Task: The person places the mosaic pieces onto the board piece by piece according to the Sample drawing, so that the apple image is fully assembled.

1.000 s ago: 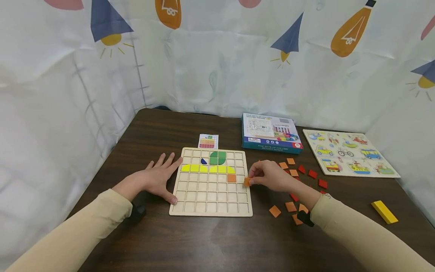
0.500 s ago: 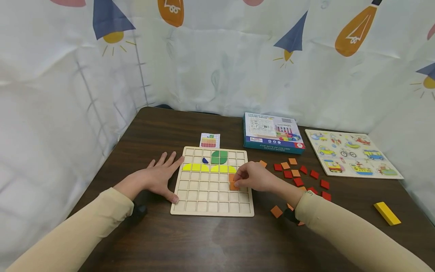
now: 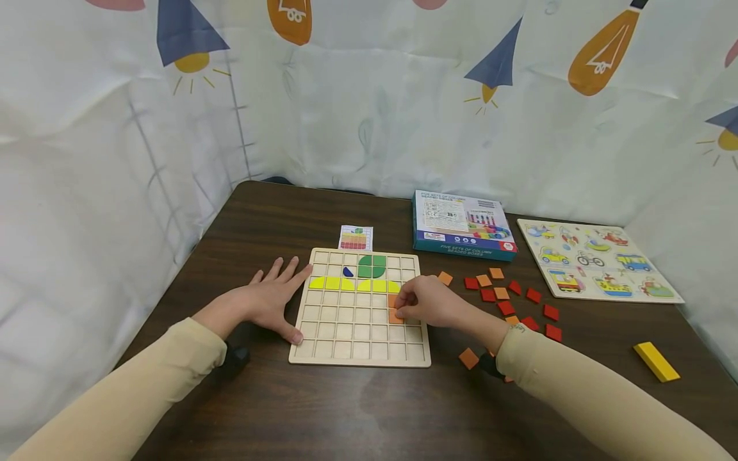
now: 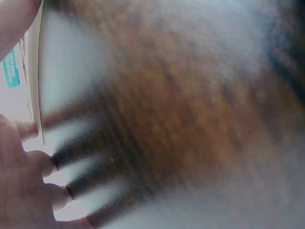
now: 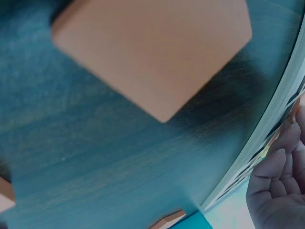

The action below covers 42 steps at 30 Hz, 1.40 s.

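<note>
The wooden grid board (image 3: 353, 351) lies on the table with a row of yellow curved pieces (image 3: 348, 283), a green leaf shape (image 3: 371, 266) and a small dark blue piece (image 3: 348, 272) in its cells. My right hand (image 3: 429, 302) is over the board's right part, thumb and fingertips pinching an orange square tile (image 3: 395, 317) at a cell just below another orange tile. In the right wrist view the right hand (image 5: 281, 176) shows at the edge, fingers bent. My left hand (image 3: 266, 304) lies spread at the board's left side, thumb and index finger touching its edge.
Several loose orange tiles (image 3: 469, 358) and red tiles (image 3: 551, 312) lie right of the board. A small pattern card (image 3: 355, 238) is behind it. Further back are a blue box (image 3: 464, 225) and a picture puzzle board (image 3: 599, 259); a yellow block (image 3: 657, 362) sits far right.
My right hand has carried the orange tile left from the board's right edge to the cell below the first orange tile, then stayed there. The left hand keeps its place.
</note>
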Motion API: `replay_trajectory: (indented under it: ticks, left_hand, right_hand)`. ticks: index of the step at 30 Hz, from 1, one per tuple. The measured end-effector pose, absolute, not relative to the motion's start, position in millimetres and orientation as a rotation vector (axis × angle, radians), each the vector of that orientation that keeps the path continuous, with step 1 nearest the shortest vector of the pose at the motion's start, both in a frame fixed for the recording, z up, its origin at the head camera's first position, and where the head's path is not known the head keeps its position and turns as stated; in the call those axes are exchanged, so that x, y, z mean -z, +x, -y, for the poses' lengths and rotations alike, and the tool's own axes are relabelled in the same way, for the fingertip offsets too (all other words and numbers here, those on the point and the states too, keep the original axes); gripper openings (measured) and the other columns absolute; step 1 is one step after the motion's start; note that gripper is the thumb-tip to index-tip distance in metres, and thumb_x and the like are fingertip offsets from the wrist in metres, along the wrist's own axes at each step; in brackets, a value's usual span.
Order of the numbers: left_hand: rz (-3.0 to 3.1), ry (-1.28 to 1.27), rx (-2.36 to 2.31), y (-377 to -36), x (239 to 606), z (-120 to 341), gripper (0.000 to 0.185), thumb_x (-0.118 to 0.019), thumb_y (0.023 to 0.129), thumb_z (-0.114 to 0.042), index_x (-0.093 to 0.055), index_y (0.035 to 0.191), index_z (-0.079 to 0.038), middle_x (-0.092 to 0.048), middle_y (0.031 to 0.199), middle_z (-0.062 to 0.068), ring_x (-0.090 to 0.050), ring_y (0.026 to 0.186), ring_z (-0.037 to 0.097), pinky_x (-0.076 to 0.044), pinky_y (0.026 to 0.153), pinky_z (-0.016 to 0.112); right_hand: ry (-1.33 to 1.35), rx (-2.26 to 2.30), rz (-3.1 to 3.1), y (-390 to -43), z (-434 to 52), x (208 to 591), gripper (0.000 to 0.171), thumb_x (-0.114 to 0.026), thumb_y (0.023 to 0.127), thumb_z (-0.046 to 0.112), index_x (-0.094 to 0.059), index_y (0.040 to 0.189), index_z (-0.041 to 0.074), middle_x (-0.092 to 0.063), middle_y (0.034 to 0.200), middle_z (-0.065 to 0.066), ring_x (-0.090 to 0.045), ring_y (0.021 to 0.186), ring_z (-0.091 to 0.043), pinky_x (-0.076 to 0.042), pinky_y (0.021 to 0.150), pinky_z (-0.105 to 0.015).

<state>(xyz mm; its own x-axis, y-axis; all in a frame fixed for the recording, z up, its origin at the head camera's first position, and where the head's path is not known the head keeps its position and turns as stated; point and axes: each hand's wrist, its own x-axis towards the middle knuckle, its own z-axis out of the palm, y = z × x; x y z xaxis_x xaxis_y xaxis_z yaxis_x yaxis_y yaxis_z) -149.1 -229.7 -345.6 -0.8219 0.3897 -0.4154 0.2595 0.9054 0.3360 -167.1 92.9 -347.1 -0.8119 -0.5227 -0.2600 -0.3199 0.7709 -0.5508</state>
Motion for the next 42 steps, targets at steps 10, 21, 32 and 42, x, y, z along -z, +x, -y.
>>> replay_trajectory:
  ticks: [10,21,32,42]
  left_hand:
    - [-2.579,0.47,-0.366,-150,347,230,0.142,-0.088,0.063,-0.065,-0.009,0.164,-0.005,0.0,0.169,0.032,0.004,0.153,0.059,-0.007,0.114,0.081]
    - [-2.576,0.466,-0.357,-150,346,229,0.143,-0.088,0.062,-0.065,-0.008,0.165,-0.006,0.0,0.169,0.032,0.004,0.152,0.06,-0.007,0.114,0.081]
    - [-2.572,0.462,-0.345,-150,346,230,0.144,-0.088,0.061,-0.065,-0.008,0.164,-0.005,0.001,0.168,0.033,0.004,0.152,0.061,-0.007,0.113,0.082]
    - [-2.579,0.464,-0.344,-149,347,229,0.144,-0.088,0.061,-0.065,-0.008,0.164,-0.005,0.001,0.168,0.033,0.004,0.152,0.061,-0.007,0.113,0.082]
  right_hand:
    - [-0.64,0.689,-2.567,-166,-95,343,0.006,-0.079,0.091,0.015,-0.074,0.088,0.013,-0.068,0.079,0.004,-0.058,0.073,-0.012,-0.051,0.067,-0.024]
    - [-0.739,0.626,-2.534,-162,-153,331,0.004,-0.077,0.091,0.011,-0.075,0.093,0.011,-0.072,0.086,0.004,-0.061,0.075,-0.008,-0.054,0.072,-0.024]
    - [-0.828,0.604,-2.345,-140,-216,333,0.018,-0.081,0.088,0.019,-0.073,0.103,0.019,-0.069,0.098,0.01,-0.059,0.086,-0.004,-0.054,0.077,-0.025]
    - [-0.886,0.575,-2.437,-125,-220,346,0.021,-0.084,0.085,0.027,-0.068,0.098,0.027,-0.058,0.102,0.011,-0.054,0.094,-0.008,-0.053,0.083,-0.028]
